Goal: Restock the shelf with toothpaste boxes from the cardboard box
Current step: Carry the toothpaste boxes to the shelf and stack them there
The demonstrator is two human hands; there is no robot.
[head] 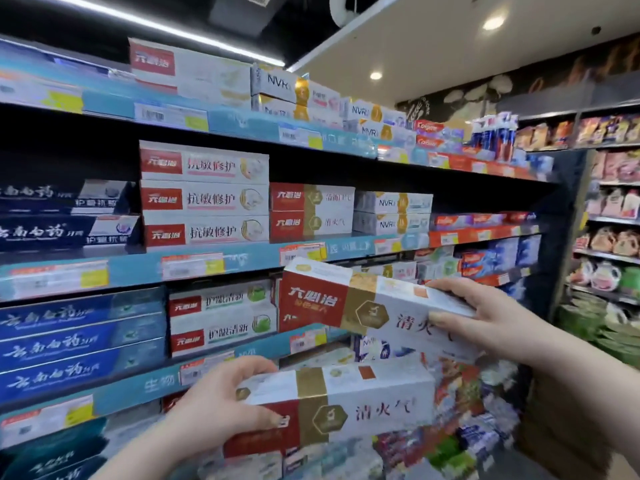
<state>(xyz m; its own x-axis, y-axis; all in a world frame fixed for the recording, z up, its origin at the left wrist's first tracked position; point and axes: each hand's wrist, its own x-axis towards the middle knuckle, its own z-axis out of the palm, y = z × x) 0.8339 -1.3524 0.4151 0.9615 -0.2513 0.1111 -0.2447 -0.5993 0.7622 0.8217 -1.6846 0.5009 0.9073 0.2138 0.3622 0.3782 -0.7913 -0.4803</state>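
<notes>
My right hand [485, 317] grips the right end of a red, gold and white toothpaste box [346, 306], held tilted in front of the shelf at mid height. Below it, my left hand [221, 407] holds the left end of a second toothpaste box [363, 403] of the same kind, lying level. On the shelf [242, 259] above, two matching boxes [311, 211] are stacked with dark room over them. The cardboard box is not in view.
Rows of toothpaste boxes fill the shelves: white and red ones [204, 195] at centre, dark blue ones [79, 344] at left, NVR boxes [391, 213] at right. Another rack with packaged goods [609, 237] stands at the far right. Price labels line the blue shelf edges.
</notes>
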